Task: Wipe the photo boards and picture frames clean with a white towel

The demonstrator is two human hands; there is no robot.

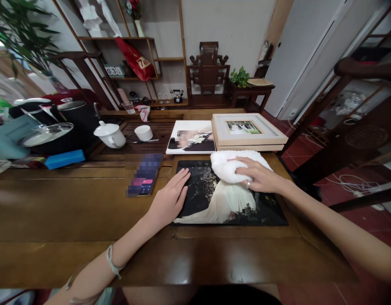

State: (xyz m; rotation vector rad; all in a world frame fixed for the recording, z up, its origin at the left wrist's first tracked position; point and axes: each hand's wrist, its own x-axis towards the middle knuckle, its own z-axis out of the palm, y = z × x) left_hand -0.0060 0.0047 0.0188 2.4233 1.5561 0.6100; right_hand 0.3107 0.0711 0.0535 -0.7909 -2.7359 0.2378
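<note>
A dark photo panel [198, 190] showing a pale, flowing dress lies flat on the wooden table in front of me. My left hand [171, 197] rests on its left edge, fingers stretched out and holding nothing. In my right hand [257, 174] is a white towel [225, 167], bunched up and pressed on the panel's upper right part. The towel covers that part of the picture. Just behind the panel lies a white-edged photo print [195, 137]. To the right of that print, framed pictures [219, 135] are stacked with a small photo on top.
Left of the panel lies a phone [146, 176]. Farther left are a blue block [65, 159], a white lidded teapot [110, 134], a small white cup [143, 133] and dark pots [73, 114]. A dark wooden chair [342, 140] stands beyond the table's right edge [310, 212].
</note>
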